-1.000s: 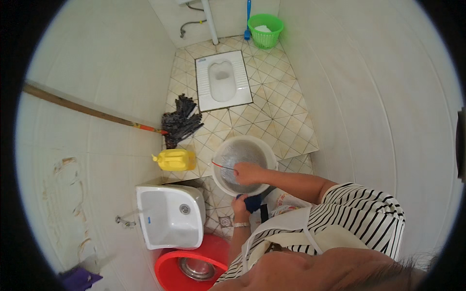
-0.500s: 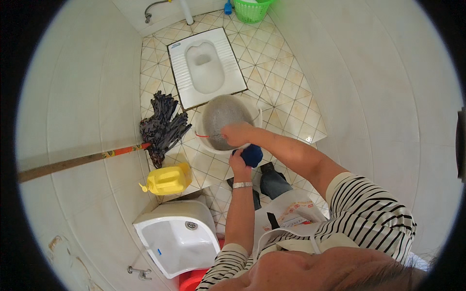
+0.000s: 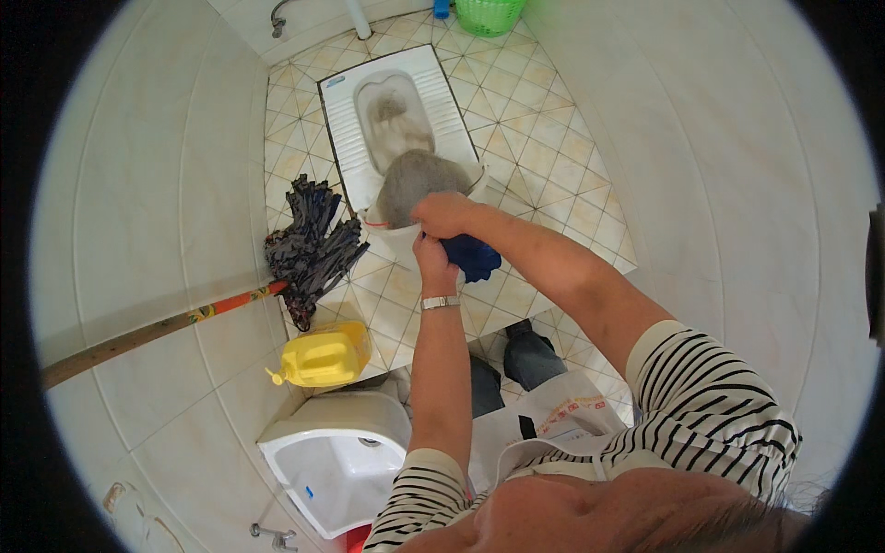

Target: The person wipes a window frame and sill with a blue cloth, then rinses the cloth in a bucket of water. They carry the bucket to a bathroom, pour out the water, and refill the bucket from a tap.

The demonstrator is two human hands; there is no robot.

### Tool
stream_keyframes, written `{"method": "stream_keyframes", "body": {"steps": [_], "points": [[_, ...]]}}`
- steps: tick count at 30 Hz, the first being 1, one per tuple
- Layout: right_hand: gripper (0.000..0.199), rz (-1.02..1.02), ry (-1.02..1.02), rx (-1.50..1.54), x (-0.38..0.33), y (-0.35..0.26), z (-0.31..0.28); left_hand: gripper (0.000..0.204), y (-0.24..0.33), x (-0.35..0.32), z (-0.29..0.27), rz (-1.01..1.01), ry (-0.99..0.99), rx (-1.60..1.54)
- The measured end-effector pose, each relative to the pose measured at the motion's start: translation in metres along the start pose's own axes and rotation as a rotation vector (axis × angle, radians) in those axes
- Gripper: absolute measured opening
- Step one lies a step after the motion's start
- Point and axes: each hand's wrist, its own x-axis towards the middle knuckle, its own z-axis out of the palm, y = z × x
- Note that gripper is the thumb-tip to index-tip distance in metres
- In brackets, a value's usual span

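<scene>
A white bucket [image 3: 403, 241] of murky grey water [image 3: 419, 182] is tilted away from me over the near edge of the white squat toilet [image 3: 458, 117]. Cloudy water pours over its far lip into the toilet bowl. My right hand [image 3: 442, 214] is closed at the bucket's near rim, its fingertips hidden. Just below it, against the bucket's near side, my left hand [image 3: 433, 262] is closed on a bunched dark blue cloth [image 3: 476, 258] that hangs to its right. A red bit [image 3: 376, 223] shows at the bucket's left rim.
Left of the bucket lies a dark cloth-strip mop [image 3: 316, 244], its wooden handle [image 3: 138, 348] against the wall. Nearer me are a yellow jug [image 3: 323, 355] and a white sink [image 3: 346, 470]. A green basket [image 3: 489, 14] stands at the far wall. A tiled step edge runs before my feet.
The bucket has moved forward and tipped from the floor toward the toilet, and cloudy water now runs into the bowl. Both hands moved forward with it, the blue cloth too.
</scene>
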Motion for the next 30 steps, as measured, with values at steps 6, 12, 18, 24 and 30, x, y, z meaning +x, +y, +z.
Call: {"method": "stream_keyframes", "body": {"steps": [6, 12, 18, 24, 30], "points": [[0.029, -0.031, 0.054, -0.016, 0.019, -0.007, -0.008, 0.027, 0.019, 0.008, 0.001, 0.028, -0.002, 0.109], [0.046, -0.048, 0.022, -0.062, 0.032, -0.001, -0.019, 0.026, 0.022, 0.016, -0.003, 0.075, -0.078, 0.198], [0.040, -0.037, 0.096, -0.111, 0.034, -0.013, -0.024, 0.034, 0.038, 0.009, -0.015, 0.065, -0.086, 0.248], [0.038, 0.063, 0.128, -0.102, 0.045, -0.011, -0.026, 0.048, 0.035, -0.078, -0.072, -0.179, -0.062, 0.132], [0.036, 0.059, 0.113, -0.182, 0.074, -0.020, -0.036, 0.045, 0.012, -0.182, -0.157, -0.348, 0.136, 0.029]]}}
